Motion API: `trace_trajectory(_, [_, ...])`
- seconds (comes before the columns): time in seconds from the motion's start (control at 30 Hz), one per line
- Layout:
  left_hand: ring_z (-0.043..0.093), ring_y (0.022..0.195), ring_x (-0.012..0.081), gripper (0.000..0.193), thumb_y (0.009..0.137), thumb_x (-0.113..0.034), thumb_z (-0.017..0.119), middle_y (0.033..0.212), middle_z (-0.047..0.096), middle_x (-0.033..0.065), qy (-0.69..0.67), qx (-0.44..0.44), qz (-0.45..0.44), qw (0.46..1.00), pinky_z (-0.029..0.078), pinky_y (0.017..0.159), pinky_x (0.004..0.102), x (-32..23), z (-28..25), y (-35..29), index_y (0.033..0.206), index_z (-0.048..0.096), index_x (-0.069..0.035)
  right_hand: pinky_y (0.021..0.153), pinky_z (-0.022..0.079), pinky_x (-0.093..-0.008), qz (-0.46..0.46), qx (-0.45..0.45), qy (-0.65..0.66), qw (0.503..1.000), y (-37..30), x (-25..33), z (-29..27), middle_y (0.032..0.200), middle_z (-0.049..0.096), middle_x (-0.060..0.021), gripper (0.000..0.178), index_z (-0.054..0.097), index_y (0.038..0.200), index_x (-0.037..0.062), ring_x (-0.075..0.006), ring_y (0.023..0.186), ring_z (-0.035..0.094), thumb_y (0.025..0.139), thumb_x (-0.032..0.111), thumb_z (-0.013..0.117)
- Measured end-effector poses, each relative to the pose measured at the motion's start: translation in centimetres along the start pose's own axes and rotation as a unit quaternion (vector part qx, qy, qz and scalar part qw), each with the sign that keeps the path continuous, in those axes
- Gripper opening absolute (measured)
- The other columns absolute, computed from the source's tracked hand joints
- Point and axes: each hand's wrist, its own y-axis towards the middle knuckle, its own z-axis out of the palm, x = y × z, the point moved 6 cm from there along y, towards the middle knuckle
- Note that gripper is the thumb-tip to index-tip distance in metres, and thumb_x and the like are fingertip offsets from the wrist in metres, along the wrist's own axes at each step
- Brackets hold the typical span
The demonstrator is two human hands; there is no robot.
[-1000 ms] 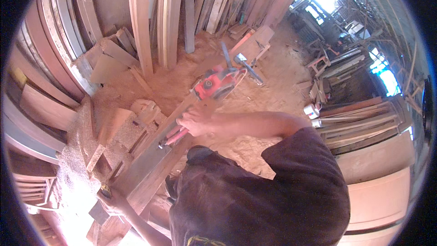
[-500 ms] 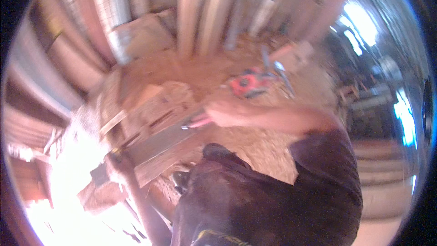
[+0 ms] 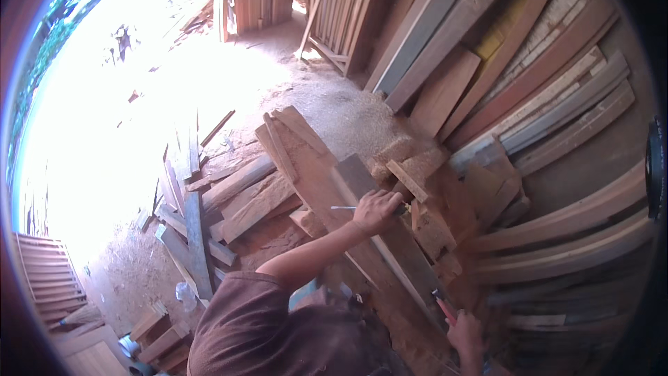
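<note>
My left hand is closed on a slim tool with a thin metal shaft sticking out at its left side, which looks like a screwdriver. That hand rests over the far part of a long dark board, which lies on a wider wooden beam. My right hand grips a red-handled tool with a pale metal end, beside the board's near end. The exact kind of this tool is too small to tell.
Wood offcuts lie heaped on the floor left of the beam. Wood blocks sit close against the board's right side. Long planks lean and lie along the right. A slatted wooden frame stands at the back, near glaring daylight.
The view has swung left, bringing the bright yard and offcuts in and taking a red tool on the floor out. Both hands stay by the board, still holding their tools.
</note>
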Motion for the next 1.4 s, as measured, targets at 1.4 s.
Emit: trace_trajectory(1.4, [0.071, 0.087, 0.0346, 0.027, 0.076, -0.019, 0.076, 0.090, 0.072, 0.0090, 0.071, -0.004, 0.001, 0.997, 0.055, 0.077, 0.0471, 0.6, -1.5, 1.4, 0.102, 0.066, -0.017, 0.083, 0.057, -0.0443, -0.151, -0.003, -0.332, 0.931, 4.1, 5.8, -8.2, 0.103, 0.070, -0.0155, 0.024, 0.066, 0.111, -0.0011, -0.0301, 0.095, 0.074, 0.091, 0.011, 0.067])
